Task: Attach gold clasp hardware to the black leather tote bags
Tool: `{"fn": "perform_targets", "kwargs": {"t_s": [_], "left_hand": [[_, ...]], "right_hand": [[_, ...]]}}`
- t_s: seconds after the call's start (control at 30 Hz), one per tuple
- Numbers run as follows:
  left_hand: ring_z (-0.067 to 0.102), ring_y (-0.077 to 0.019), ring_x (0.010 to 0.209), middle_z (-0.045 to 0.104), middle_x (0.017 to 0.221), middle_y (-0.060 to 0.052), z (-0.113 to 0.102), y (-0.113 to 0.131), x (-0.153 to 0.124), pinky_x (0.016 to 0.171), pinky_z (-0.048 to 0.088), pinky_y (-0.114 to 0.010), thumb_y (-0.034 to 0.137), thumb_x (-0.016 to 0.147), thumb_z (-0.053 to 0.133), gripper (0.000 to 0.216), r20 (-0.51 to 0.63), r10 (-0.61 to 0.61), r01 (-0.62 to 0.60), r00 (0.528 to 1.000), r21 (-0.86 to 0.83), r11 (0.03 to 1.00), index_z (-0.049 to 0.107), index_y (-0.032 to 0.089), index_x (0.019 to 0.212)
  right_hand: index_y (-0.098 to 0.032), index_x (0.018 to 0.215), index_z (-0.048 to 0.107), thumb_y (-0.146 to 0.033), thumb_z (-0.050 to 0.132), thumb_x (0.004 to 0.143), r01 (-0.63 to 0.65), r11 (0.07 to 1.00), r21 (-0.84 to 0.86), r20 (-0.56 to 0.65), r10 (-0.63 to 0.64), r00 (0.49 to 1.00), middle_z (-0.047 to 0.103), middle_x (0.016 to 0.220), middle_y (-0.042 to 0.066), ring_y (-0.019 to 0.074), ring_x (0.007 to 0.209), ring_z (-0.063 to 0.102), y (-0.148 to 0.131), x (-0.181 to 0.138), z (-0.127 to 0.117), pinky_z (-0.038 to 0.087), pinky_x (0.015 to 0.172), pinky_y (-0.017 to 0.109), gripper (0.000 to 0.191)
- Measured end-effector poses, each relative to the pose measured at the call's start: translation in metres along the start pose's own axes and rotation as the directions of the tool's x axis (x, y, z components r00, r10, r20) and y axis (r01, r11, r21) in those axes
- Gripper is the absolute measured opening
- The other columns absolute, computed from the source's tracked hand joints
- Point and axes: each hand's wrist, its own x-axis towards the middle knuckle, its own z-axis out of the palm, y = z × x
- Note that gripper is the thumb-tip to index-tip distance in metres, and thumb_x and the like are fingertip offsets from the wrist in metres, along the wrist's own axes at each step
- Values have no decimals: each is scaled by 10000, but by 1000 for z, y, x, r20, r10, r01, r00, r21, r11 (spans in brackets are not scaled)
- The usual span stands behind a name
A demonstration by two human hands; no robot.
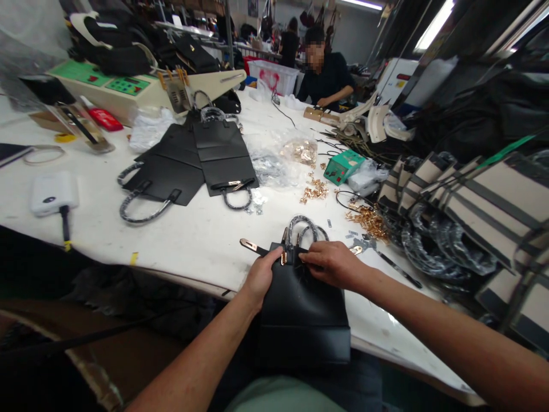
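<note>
A black handbag [305, 303] leans over the near table edge toward me, its wrapped handles [302, 222] pointing away. My left hand [260, 278] grips the bag's upper left side, thumb beside a small gold clasp [283, 258]. On the right, my right hand [332, 262] is closed with its fingers pinching at the black strap along the bag's top. That strap's gold-tipped end [251, 246] sticks out to the left, and another gold tip [356, 250] shows beyond my right hand. What exactly lies between the right fingertips is partly hidden.
Flat black bag pieces [225, 150] with handles lie on the white table [206, 240]. Gold hardware [368, 222] is heaped at right, near a green box [344, 166]. Unfinished beige bags [493, 200] crowd the right side. A power bank [54, 193] lies left. A person [328, 74] sits across.
</note>
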Motion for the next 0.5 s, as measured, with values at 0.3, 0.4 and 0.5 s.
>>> {"fn": "perform_targets", "kwargs": {"t_s": [0.3, 0.4, 0.5], "left_hand": [[698, -229, 604, 752, 755, -104, -2, -1, 2, 586, 566, -314, 402, 757, 704, 413, -52, 10, -8, 999, 40, 999, 719, 88, 1025], [694, -226, 593, 749, 739, -101, -2, -1, 2, 585, 569, -318, 407, 763, 697, 407, -44, -6, 7, 999, 33, 999, 722, 90, 1018], [694, -236, 593, 750, 739, -105, -1, -1, 2, 602, 579, -348, 401, 769, 687, 396, -40, -15, 17, 999, 29, 999, 723, 92, 1015]], "right_hand": [[-257, 1056, 693, -176, 565, 864, 48, 976, 210, 92, -68, 993, 646, 848, 17, 132, 746, 593, 10, 9, -18, 374, 649, 221, 244], [-245, 1024, 704, -165, 567, 861, 53, 970, 239, 117, -83, 990, 642, 861, 18, 128, 747, 599, 13, 11, -26, 386, 654, 213, 227], [-237, 1020, 705, -159, 570, 857, 56, 968, 244, 119, -87, 989, 646, 880, 25, 132, 761, 605, 15, 12, -26, 398, 666, 214, 225]]}}
